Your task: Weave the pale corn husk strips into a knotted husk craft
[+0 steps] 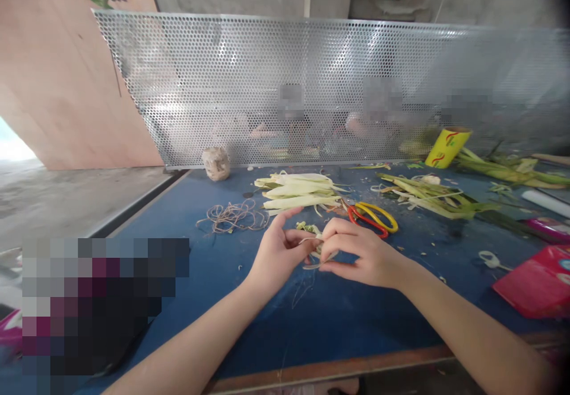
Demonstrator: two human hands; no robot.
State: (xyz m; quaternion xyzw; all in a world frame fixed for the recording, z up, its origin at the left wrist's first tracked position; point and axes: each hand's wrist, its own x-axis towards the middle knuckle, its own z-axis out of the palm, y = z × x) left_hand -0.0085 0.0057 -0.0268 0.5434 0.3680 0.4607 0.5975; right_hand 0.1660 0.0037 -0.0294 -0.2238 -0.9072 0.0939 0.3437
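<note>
My left hand (pixel 276 251) and my right hand (pixel 361 252) meet over the blue table (pixel 214 288), both pinching a small bundle of pale leaf strips (pixel 317 246) between the fingertips. The fingers of both hands are closed on it. Just behind the hands lies a stack of pale green leaf strips (pixel 299 192). Scissors with red and yellow handles (pixel 373 217) rest to the right of that stack. A loose tangle of brown string (pixel 234 217) lies to the left of the stack.
A perforated metal screen (pixel 312 86) stands across the table's back, with people seated behind it. A ball of twine (pixel 216 163) sits by the screen. Green leaves (pixel 436 199), a yellow roll (pixel 446 147) and a red packet (pixel 534 282) lie on the right.
</note>
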